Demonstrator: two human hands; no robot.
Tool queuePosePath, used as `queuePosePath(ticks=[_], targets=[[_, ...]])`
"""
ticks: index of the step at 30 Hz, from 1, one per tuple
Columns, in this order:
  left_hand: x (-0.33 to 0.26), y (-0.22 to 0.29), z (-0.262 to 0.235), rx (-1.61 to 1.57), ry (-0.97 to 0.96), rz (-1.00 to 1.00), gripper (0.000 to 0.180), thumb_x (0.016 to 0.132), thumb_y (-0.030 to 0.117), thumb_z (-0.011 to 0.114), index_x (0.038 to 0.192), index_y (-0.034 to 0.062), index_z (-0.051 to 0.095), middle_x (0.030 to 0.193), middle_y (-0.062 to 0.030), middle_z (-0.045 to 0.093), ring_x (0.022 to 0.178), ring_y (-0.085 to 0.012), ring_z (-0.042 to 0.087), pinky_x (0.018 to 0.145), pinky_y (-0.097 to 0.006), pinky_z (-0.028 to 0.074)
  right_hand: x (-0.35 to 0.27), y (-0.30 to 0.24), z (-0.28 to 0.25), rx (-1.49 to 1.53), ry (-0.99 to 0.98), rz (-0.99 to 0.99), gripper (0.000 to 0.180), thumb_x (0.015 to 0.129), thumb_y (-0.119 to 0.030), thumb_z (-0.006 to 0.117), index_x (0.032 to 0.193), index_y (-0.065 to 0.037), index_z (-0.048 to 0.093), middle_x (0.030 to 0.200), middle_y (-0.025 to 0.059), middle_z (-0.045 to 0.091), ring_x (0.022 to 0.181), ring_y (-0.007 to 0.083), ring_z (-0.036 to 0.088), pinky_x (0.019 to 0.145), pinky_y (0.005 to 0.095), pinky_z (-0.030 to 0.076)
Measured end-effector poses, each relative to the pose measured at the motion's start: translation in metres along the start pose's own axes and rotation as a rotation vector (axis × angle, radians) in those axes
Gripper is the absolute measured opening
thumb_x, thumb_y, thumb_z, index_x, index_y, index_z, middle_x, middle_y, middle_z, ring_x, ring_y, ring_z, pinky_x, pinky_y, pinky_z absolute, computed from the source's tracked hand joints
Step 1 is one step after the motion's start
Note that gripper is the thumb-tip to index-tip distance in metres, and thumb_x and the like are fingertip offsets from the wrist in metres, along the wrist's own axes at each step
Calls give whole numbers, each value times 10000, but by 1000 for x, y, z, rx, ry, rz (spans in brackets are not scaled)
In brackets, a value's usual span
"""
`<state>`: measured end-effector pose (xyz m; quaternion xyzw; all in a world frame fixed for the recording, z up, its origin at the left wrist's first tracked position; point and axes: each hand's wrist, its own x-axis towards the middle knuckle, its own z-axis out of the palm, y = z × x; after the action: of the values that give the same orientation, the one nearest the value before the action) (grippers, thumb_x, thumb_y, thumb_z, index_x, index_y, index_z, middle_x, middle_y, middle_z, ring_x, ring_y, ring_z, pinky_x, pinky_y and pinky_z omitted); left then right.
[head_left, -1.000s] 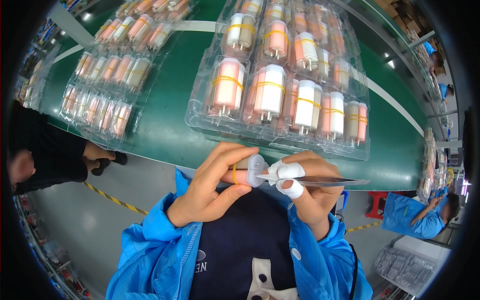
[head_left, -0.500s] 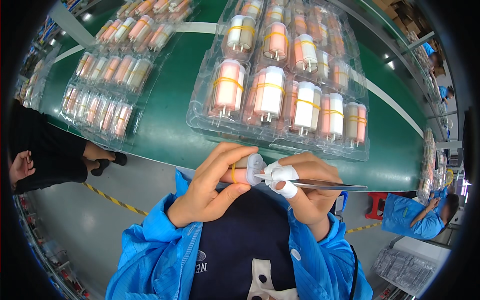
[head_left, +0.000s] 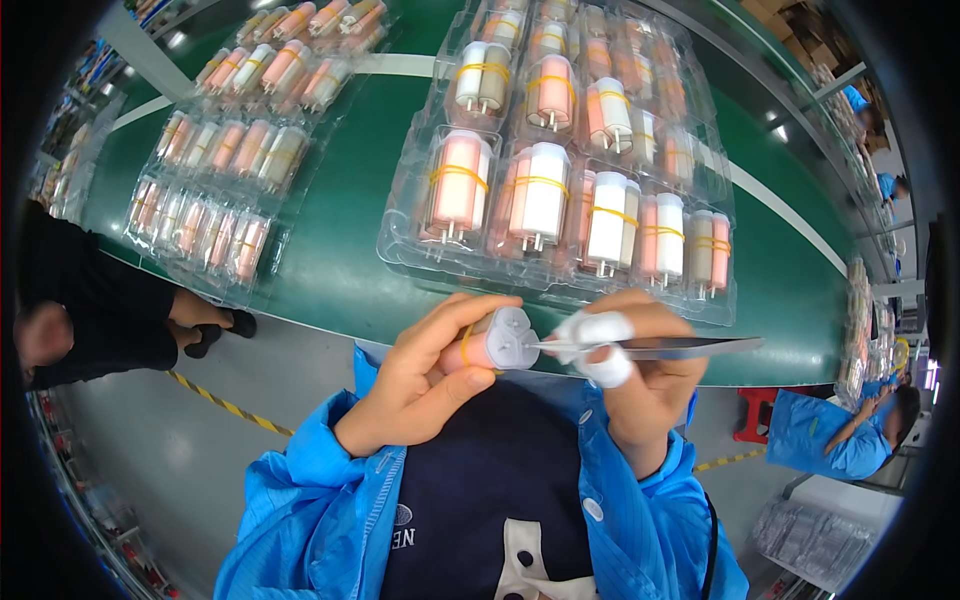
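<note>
My left hand (head_left: 425,375) is closed around a bundle of pink and grey cylinders (head_left: 466,352) with a yellow rubber band around it. The bundle's translucent capped end (head_left: 510,340) faces right and partly up. White tape wraps the thumb and a finger of my right hand (head_left: 640,375), which pinches metal tweezers (head_left: 690,348). Their slim tip points left at the capped end, close to it; whether it touches I cannot tell. The palm side of my left hand hides the bundle's other end.
A clear plastic tray (head_left: 430,262) of similar banded bundles stands just beyond my hands on the green table (head_left: 330,225). More filled trays (head_left: 200,225) lie at the left. A person in dark clothes (head_left: 100,300) is at the left, and another in blue (head_left: 830,430) at the right.
My right hand has drawn back a little to the right with the tweezers. The bundle in my left hand has turned, showing more of its capped end.
</note>
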<state>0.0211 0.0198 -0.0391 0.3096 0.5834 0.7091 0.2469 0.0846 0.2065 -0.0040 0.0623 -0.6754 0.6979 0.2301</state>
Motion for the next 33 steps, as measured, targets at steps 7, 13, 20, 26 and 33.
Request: queuePosePath(ticks=[7, 13, 20, 26, 33], targets=[[-5, -2, -2, -262, -40, -97, 476, 955, 189, 498, 1366, -13, 367, 1165, -72, 528, 924, -81, 518, 779, -240, 467, -9, 4, -4, 61, 71, 28, 174, 764, 23, 681, 931, 52, 645, 889, 169, 643, 757, 182, 624, 653, 264, 503], [-6, -3, -2, -283, -34, -100, 475, 953, 181, 498, 1365, -15, 365, 1177, -76, 527, 924, -86, 518, 779, -248, 471, -11, 7, -2, 54, 60, 42, 174, 768, 11, 690, 933, 47, 649, 876, 162, 644, 741, 171, 617, 637, 256, 491], [-6, -5, -1, -303, -32, -99, 470, 950, 163, 501, 1363, -16, 366, 1187, -79, 523, 943, -91, 523, 779, -252, 474, -12, 9, -2, 33, 38, 35, 174, 766, 0, 695, 928, 48, 652, 872, 166, 647, 724, 173, 619, 610, 263, 494], [-6, -4, 1, -342, -27, -123, 456, 939, 145, 523, 1339, -20, 378, 1193, -86, 524, 1000, -102, 532, 805, -258, 475, -13, 9, 5, 79, 56, -18, 190, 764, -24, 702, 928, 55, 649, 890, 182, 651, 721, 181, 624, 603, 266, 500], [-8, -9, 6, -259, 5, -78, 635, 827, 16, 662, 1338, 54, 286, 1184, -96, 503, 1118, -130, 496, 914, -273, 443, -17, 11, 6, 49, 139, -15, 193, 763, -27, 702, 928, 59, 647, 872, 189, 650, 727, 188, 629, 608, 269, 505]])
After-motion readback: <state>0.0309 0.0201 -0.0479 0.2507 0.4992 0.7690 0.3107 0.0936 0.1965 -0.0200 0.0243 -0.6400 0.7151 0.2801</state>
